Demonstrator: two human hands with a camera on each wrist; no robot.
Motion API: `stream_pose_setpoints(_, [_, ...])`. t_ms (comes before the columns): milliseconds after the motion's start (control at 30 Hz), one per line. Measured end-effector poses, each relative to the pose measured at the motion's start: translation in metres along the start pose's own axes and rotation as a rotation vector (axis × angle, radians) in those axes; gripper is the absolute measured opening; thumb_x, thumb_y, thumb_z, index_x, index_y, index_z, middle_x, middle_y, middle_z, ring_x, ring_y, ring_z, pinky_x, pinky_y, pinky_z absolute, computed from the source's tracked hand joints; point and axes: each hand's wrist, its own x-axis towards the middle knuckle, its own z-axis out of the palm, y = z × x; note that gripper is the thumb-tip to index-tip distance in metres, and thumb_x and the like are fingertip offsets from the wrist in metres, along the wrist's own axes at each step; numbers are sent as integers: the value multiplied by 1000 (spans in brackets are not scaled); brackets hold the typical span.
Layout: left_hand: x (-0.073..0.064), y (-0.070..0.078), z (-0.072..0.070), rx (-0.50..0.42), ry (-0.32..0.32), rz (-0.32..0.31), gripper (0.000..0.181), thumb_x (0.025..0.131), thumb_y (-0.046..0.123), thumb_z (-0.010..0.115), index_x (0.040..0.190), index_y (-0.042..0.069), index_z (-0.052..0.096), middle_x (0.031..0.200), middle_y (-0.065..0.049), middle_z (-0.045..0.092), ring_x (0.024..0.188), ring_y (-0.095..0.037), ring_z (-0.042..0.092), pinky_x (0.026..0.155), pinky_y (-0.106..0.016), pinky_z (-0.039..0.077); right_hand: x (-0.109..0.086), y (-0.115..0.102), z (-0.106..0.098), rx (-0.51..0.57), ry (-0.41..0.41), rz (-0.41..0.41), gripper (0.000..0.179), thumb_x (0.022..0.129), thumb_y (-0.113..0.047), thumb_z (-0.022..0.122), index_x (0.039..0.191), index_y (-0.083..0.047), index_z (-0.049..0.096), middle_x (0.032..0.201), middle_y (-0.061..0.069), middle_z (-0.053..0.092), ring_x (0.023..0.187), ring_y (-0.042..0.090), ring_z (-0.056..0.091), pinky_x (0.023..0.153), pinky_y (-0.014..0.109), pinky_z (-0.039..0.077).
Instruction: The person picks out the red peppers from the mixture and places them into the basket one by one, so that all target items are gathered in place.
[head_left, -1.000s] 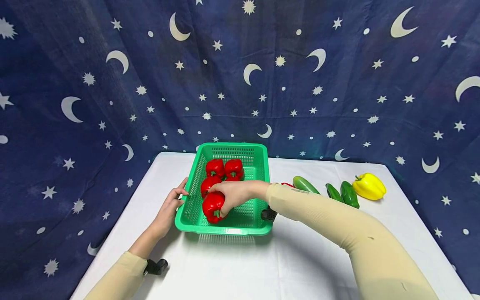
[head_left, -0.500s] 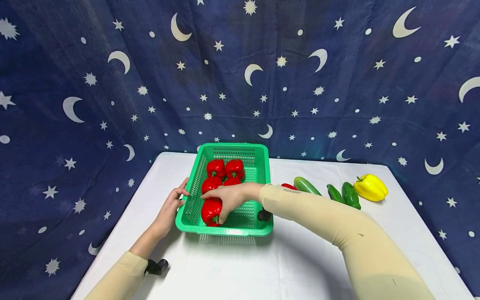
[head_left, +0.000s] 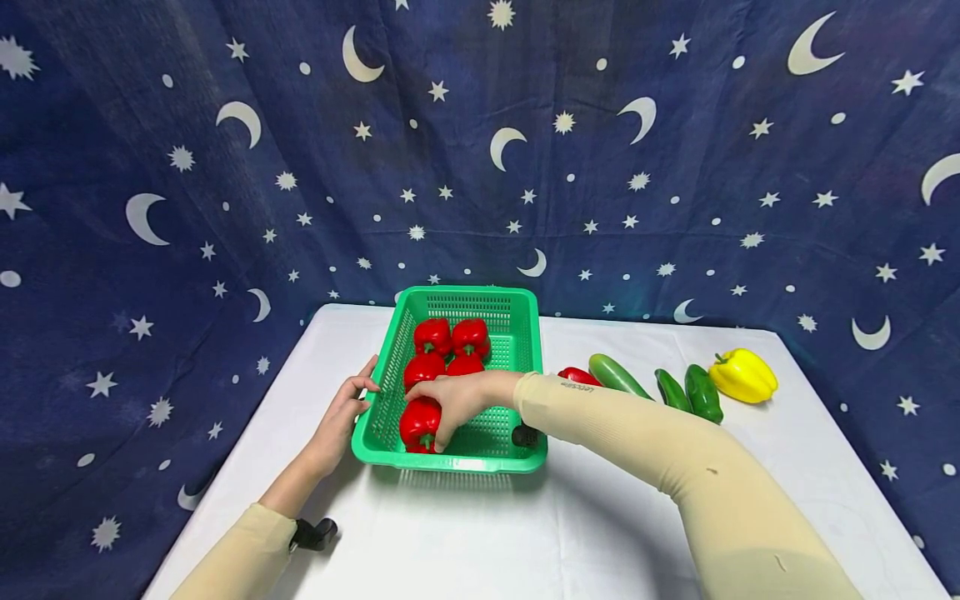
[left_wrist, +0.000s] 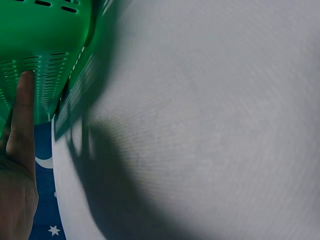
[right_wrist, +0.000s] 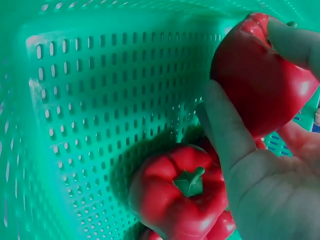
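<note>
In the head view my right hand [head_left: 459,402] holds a glossy red bell pepper [head_left: 418,422] at the near left inside a green plastic basket [head_left: 480,463]. Thumb and fingers span this bell pepper [right_wrist: 260,75] in the right wrist view. Another red bell pepper [right_wrist: 175,192], green stem up, sits close by on the basket floor. Several more lie behind the hand, among them one red bell pepper [head_left: 432,337] at the back. My left hand [head_left: 333,427] touches the basket's left side; the left wrist view has one straight finger [left_wrist: 22,112] against its wall.
Right of the basket lie a partly hidden red pepper [head_left: 579,376], a long green vegetable [head_left: 617,375], two dark green peppers, one green pepper [head_left: 703,393] nearest a yellow bell pepper [head_left: 742,375]. A starry blue curtain [head_left: 480,167] hangs behind the white-covered table [head_left: 450,533].
My right hand has moved slightly left and toward the basket's near side, taking the bell pepper with it. My left hand stays at the basket's left side.
</note>
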Motion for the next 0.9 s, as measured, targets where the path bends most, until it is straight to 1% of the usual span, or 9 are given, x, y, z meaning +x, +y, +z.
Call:
stream_pose_setpoints(133, [0,0,0,4,-1,-4,25,98,1,31,120,-2,41,171,1,15,155,-32,5,100,-22,40,0,2,0,41,-21,1,90,74,-17,85,153,-29,43,134,-2,48,122,18,42,80,32,53])
stream_pose_setpoints(200, [0,1,0,5,0,-6,25,98,1,31,120,-2,41,171,1,15,155,-32,5,100,-22,40,0,2,0,31,-11,-5,89,75,-17,85,153,-27,43,133,-3,49,121,17,43,80,31,53])
stream_pose_setpoints(400, [1,2,1,10,6,-18,24,97,2,31,120,-2,41,171,1,15,155,-30,4,101,-21,37,0,1,2,-20,43,-3,89,78,-22,88,154,-20,42,134,-3,53,120,18,46,82,32,52])
stream_pose_setpoints(467, [1,2,1,7,6,-15,24,97,1,31,120,-2,40,171,1,15,155,-31,4,101,-21,37,1,0,3,-21,44,7,88,78,-23,88,154,-20,42,134,-3,53,120,18,46,82,32,52])
stream_pose_setpoints(700, [0,2,1,-12,-4,0,26,97,0,30,121,-3,40,171,-1,14,155,-34,5,99,-23,42,2,2,6,-5,21,19,85,79,-22,86,154,-20,44,133,-3,53,119,18,44,80,30,52])
stream_pose_setpoints(900, [0,1,1,-3,-2,-4,26,98,1,30,121,-2,41,171,0,14,155,-34,5,100,-22,41,3,2,8,-37,42,23,81,83,-32,84,154,-22,46,136,-4,54,121,17,45,85,32,51])
